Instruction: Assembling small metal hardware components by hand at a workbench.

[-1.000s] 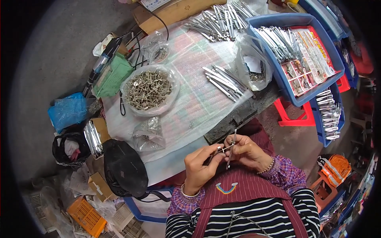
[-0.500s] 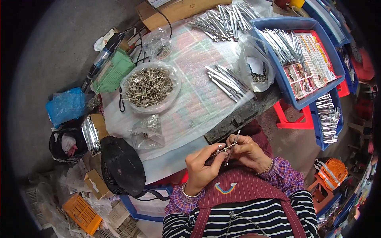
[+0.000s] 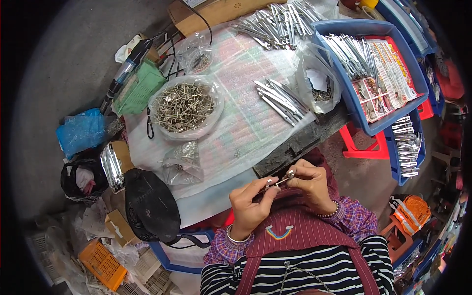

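Over the apron, my left hand and my right hand meet in front of my chest. A thin metal pin spans the gap between their fingertips. My left thumb and forefinger pinch one end of it. At its other end, the right thumb and forefinger close on the pin beside a small shiny metal knob. The fingers partly cover these parts, so their full shape is hidden. Beyond my hands, several long silver metal bars lie side by side on the wrapped table.
A clear bag full of small metal pins stands left on the table, with smaller bags around it. A blue bin with silver bars sits on the right. A black cap lies by the table's left edge. More bars are piled behind.
The metal parts have turned between my fingers; the piece that stuck up past my right fingertips no longer shows there. My right hand has shifted slightly upward, while my left stays in place.
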{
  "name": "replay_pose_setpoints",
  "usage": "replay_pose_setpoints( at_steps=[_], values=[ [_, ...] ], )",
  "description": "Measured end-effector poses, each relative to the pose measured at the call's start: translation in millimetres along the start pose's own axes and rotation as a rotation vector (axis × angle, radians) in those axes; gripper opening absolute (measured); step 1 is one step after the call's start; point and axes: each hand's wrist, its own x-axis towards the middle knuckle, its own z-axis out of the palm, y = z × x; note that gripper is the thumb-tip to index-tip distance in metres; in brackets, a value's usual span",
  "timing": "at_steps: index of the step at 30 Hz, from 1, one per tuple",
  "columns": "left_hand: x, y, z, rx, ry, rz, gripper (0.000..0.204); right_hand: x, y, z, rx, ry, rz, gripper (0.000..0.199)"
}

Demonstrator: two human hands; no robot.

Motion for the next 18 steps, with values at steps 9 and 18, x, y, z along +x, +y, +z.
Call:
replay_pose_setpoints(
  at_steps=[9,18],
  values=[
    [0,-10,0,-0.478,-0.009,-0.296,0.014,1,-5,1,0.026,-0.061,0.048,0.016],
    [-7,-15,7,-0.377,0.025,-0.191,0.016,-2,-2,0,-0.005,-0.014,-0.077,0.019]
  ],
)
